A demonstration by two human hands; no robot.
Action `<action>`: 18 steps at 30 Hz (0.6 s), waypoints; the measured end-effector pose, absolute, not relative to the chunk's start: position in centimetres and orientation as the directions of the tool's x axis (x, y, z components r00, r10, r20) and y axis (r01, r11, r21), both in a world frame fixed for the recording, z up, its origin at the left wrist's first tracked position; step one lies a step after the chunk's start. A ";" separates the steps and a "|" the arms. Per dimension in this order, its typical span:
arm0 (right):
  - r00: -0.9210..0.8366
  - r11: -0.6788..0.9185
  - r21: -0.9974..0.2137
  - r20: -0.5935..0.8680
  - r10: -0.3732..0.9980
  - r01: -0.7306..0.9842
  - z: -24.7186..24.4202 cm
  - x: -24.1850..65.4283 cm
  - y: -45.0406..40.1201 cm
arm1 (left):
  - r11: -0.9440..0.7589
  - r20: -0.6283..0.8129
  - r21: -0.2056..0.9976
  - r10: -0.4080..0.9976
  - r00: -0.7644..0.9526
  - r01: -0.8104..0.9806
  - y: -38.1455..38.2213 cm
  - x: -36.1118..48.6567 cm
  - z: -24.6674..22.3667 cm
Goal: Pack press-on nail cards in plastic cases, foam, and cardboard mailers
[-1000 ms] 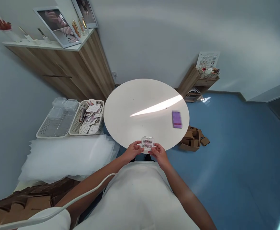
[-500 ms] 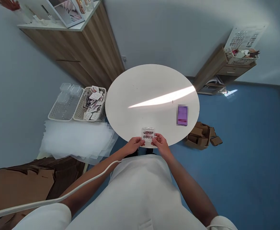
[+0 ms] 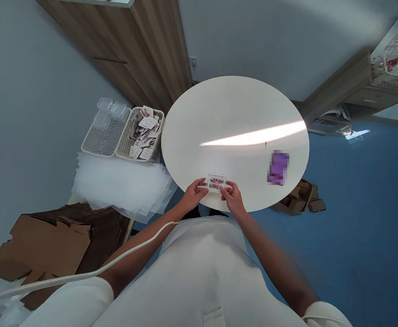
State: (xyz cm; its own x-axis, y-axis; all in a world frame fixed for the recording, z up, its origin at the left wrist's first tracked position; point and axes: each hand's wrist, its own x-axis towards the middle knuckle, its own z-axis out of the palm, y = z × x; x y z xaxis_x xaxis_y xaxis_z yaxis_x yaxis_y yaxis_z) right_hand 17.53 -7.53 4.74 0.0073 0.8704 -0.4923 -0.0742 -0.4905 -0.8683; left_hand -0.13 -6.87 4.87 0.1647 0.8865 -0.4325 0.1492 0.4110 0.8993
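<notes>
A small clear plastic box (image 3: 216,177) with two rows of small patterned pieces inside is held over the near edge of the round white table (image 3: 234,106). My left hand (image 3: 194,192) has its thumb and fingertips at the box's left side. At the right side and lower right corner, my right hand (image 3: 233,198) pinches the box between thumb and fingers. The lid looks closed. What the pieces are is too small to tell.
Left of the table stand a white basket (image 3: 117,152) of printed cards and another with clear plastic boxes (image 3: 102,121). Translucent sheets (image 3: 120,181) and flattened cardboard (image 3: 49,245) lie nearer. A pixelated purple item (image 3: 278,167) is on the table. A carton (image 3: 297,204) sits on the floor.
The view has shifted, so the table and baskets appear in different places. Both hands still have the box at the near edge; the left fingers look slightly more spread.
</notes>
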 end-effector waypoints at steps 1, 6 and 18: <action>0.025 -0.493 -0.868 -0.495 0.868 -0.053 4.7 17.0 -7.3 | 0.416 -0.436 0.897 0.887 0.150 0.147 -6.5 -0.6 4.9; 0.056 -0.515 -0.856 -0.513 0.857 0.045 4.0 13.3 -5.2 | 0.393 -0.419 0.902 0.897 0.139 0.179 -5.0 -3.3 3.9; -0.060 -0.400 -0.813 -0.466 0.883 0.424 1.2 2.5 1.2 | 0.403 -0.451 0.827 0.892 0.036 0.391 -0.3 -13.8 0.6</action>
State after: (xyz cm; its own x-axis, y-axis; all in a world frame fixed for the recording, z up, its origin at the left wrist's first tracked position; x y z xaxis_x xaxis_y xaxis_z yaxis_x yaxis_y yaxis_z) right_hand 2.53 1.21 1.17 -0.0601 0.8826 -0.4662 0.4237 -0.4003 -0.8125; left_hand -13.83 -0.26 0.61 0.0360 0.8916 -0.4515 0.3909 0.4032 0.8274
